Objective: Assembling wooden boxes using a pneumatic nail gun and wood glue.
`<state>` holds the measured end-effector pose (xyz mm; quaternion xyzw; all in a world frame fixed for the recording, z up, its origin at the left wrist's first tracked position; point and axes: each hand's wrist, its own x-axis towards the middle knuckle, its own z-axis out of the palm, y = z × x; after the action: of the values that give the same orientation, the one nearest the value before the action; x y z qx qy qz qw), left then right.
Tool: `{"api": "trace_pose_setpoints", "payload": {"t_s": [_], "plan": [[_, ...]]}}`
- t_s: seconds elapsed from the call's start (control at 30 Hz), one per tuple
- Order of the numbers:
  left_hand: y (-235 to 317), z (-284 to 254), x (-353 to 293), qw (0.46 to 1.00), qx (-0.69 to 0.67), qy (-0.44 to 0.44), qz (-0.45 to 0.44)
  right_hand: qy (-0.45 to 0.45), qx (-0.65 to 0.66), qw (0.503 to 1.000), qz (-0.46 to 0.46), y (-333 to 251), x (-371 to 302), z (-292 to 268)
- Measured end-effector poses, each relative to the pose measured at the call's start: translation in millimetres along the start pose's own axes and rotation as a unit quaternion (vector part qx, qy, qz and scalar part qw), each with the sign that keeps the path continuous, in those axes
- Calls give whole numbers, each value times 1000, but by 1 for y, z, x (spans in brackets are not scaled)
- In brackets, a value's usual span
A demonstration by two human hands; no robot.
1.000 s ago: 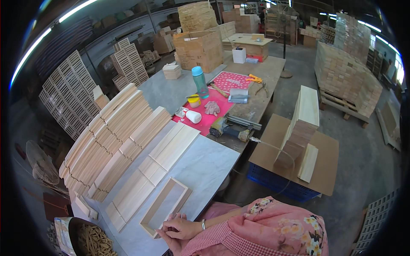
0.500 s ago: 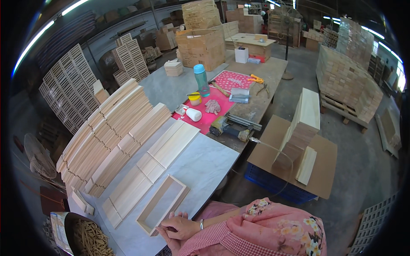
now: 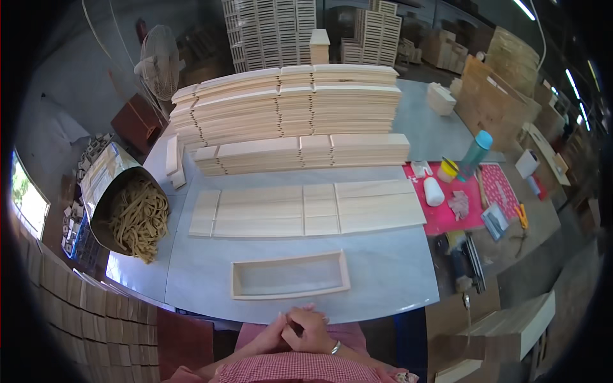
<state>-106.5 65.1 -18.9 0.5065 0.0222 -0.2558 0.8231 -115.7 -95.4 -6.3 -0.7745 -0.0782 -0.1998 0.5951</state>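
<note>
My left hand (image 3: 274, 336) and my right hand (image 3: 308, 329) are folded together at the table's front edge, fingers curled against each other. No object shows in them, though the left fingers are partly hidden. A bracelet circles my right wrist. Just beyond my hands lies an open rectangular wooden frame (image 3: 290, 297), flat on the grey-white tabletop (image 3: 383, 274). Behind it, thin grooved wooden boards (image 3: 258, 210) are laid out in a flat row. Farther back stand a low stack of such boards (image 3: 255, 155) and a taller stack (image 3: 242, 112).
At left, a bucket (image 3: 97, 210) holds tan strips (image 3: 140, 214), near short wood pieces (image 3: 173, 159). On the right are a pink mat (image 3: 440, 220), white bottle (image 3: 433, 191), teal bottle (image 3: 474, 156) and power tool (image 3: 458, 265) with a hose. Boards (image 3: 511, 329) stand beyond the right edge.
My view has swung left to face the table squarely. My joined hands, over the frame's near end before, now rest at the table edge. The frame and boards appear unmoved on the table.
</note>
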Motion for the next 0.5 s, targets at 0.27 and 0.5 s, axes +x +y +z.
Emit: {"api": "trace_pose_setpoints", "payload": {"t_s": [0.27, 0.5], "plan": [[8, 46, 30, 970, -26, -174, -169, 18, 145, 986, 75, 21, -19, 8], [-19, 38, 48, 952, -52, -229, -194, 101, 115, 987, 39, 15, -24, -6]]}}
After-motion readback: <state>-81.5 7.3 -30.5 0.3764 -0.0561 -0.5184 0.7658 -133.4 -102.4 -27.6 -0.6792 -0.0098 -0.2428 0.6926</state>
